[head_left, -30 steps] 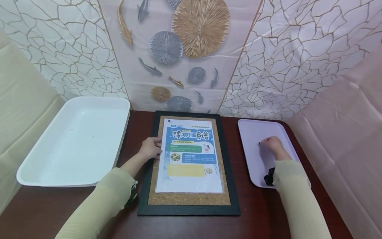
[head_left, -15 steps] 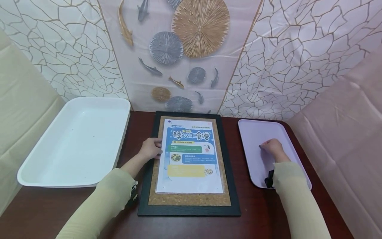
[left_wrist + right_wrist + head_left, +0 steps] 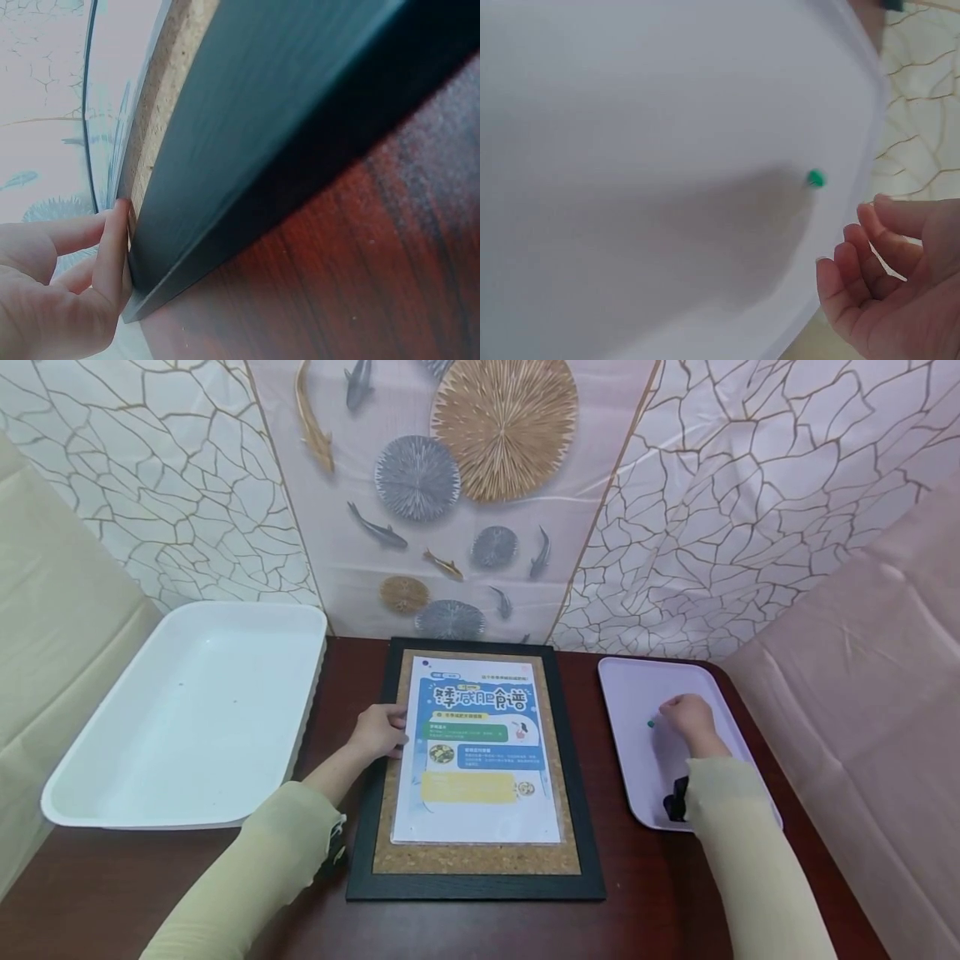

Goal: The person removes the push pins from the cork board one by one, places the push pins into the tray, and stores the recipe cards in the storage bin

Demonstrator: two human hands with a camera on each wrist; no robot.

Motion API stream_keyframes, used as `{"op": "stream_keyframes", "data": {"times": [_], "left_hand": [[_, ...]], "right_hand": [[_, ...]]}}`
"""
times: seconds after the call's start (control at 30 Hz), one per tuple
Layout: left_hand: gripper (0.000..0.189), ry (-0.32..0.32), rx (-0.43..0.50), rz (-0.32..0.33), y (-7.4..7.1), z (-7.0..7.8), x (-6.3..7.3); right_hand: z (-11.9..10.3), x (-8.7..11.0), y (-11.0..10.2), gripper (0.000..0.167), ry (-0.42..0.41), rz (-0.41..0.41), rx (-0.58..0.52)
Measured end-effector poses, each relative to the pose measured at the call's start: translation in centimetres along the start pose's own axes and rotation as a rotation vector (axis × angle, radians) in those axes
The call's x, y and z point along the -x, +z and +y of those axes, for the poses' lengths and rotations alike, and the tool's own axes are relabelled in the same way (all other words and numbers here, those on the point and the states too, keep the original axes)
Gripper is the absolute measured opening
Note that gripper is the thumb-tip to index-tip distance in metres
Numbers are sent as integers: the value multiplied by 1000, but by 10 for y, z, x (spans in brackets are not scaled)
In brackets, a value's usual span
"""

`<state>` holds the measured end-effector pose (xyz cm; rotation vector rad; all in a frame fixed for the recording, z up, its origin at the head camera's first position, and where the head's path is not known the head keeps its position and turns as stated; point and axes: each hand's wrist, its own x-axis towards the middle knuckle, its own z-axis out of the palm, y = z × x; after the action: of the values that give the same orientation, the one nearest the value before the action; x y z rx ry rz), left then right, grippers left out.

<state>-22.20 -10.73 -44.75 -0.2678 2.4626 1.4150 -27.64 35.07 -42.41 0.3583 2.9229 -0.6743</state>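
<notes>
A printed sheet (image 3: 480, 822) in blue, green and yellow lies on a black-framed cork board (image 3: 480, 862). My left hand (image 3: 377, 732) rests at the sheet's left edge, its fingertips touching the edge over the cork, as the left wrist view also shows. A dark pin (image 3: 426, 664) sits at the sheet's upper left corner. On the right, a green push pin (image 3: 815, 178) lies in the pale lilac tray (image 3: 633, 693). My right hand (image 3: 889, 270) hovers just beside that pin, fingers loosely bent, with nothing visible between the fingertips.
A large white tray (image 3: 187, 727) stands left of the board on the dark red table (image 3: 450, 931). Patterned cloth panels (image 3: 225, 485) rise behind. A black device (image 3: 675, 800) shows at my right sleeve, over the lilac tray.
My right hand has drawn a little away to the right and back from the small pin, which now shows apart from the fingertips in the tray. The left hand stays put.
</notes>
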Motion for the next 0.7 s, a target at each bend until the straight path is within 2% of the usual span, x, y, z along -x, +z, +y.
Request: {"op": "stream_keyframes", "data": {"times": [0.2,0.37,0.57,0.7], "left_hand": [[56,-5,3,6,1,0,-1],[55,-10,3,10,2,-1,0],[56,-4,3,11,2,-2,0],[56,-11,8,11,2,-2,0]], "right_hand": [[-36,-2,-2,40,19,38,-133],[-70,-4,2,40,-21,45,-271],[-106,-8,15,40,-37,-21,-342],[-123,-16,29,35,-42,-71,-451]]}}
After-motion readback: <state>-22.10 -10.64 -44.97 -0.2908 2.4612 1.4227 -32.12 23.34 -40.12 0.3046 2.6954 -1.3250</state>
